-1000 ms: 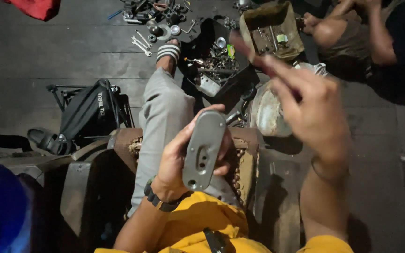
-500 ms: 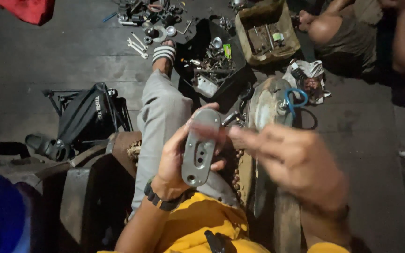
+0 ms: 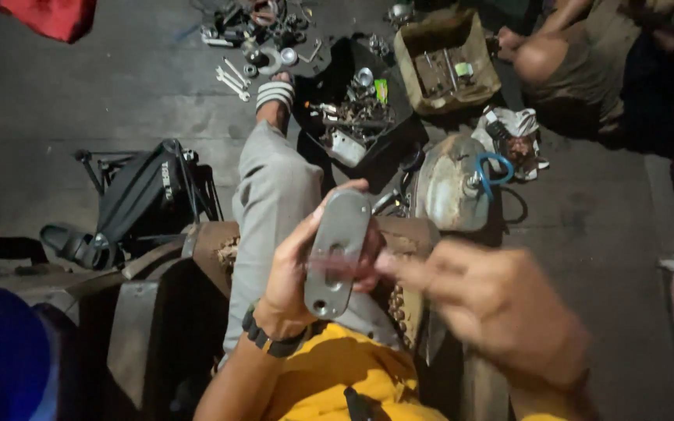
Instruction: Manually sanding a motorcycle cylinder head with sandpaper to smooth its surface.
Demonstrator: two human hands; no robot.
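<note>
Lowered from above the floor clutter a second ago, the right hand [image 3: 501,304] now sits level with the grey metal cover [image 3: 335,253], blurred fingers [image 3: 407,269] reaching left to its lower half; whether that grip is closed on anything cannot be told. Just left of it, the left hand [image 3: 298,281] keeps the cover clamped from behind, long axis near upright, over the grey-trousered leg [image 3: 271,187]. Beyond lie a parts tray [image 3: 352,117] and spanners [image 3: 232,78] on the floor.
</note>
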